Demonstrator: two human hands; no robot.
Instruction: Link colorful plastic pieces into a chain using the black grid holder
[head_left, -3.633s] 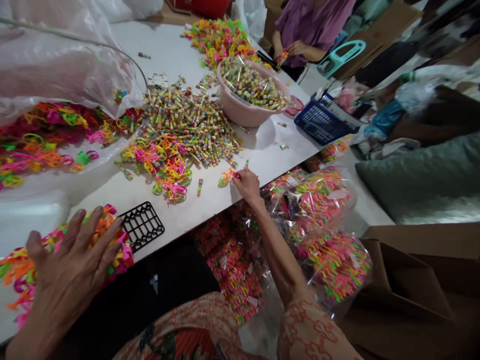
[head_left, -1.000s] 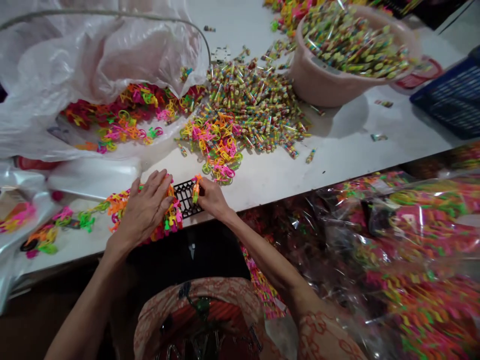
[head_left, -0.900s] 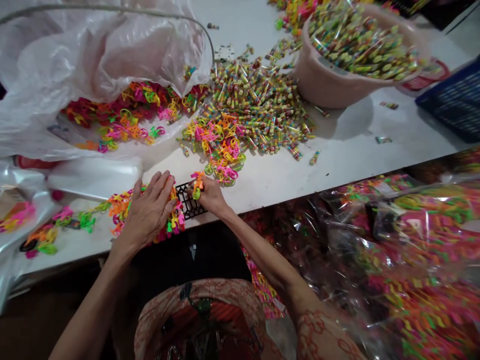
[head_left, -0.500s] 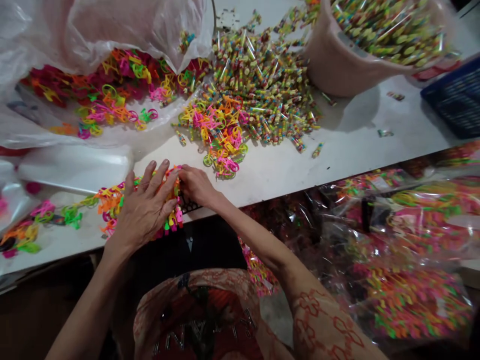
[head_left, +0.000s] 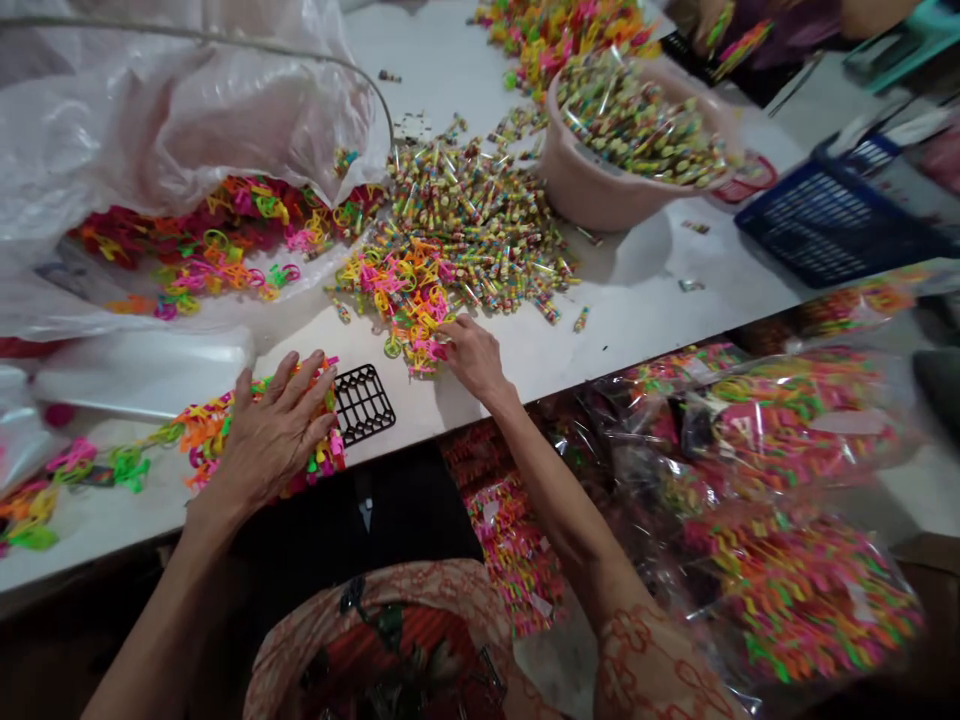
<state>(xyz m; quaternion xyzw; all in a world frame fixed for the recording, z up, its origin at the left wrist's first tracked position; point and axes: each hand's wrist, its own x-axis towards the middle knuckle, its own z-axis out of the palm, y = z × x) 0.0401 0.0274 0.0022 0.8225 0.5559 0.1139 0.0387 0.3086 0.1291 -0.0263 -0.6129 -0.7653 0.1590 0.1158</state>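
My left hand [head_left: 274,430] lies with fingers spread on a row of bright plastic pieces [head_left: 201,432] at the table's front edge. A black lattice tray [head_left: 364,405] shows to the right of that hand, with the pieces covering its left part. My right hand [head_left: 474,357] is at the right side of a small heap of pink, yellow and orange plastic pieces [head_left: 409,290]; its fingers are bent together at the heap, and whether a piece is between them is too small to tell. Behind lies a large pile of small wrapped candy-like tubes [head_left: 480,215].
A pink basin [head_left: 592,195] of tubes stands behind on the right, beside a blue basket [head_left: 817,215]. A plastic sack [head_left: 187,90] of pieces fills the left. Filled clear bags [head_left: 817,590] lie below the table. Another person's hand [head_left: 712,20] shows at top right.
My right hand has moved right and away from me, from the black tray to the small heap, uncovering the tray's right part. My left hand stays on the pieces. The view has shifted.
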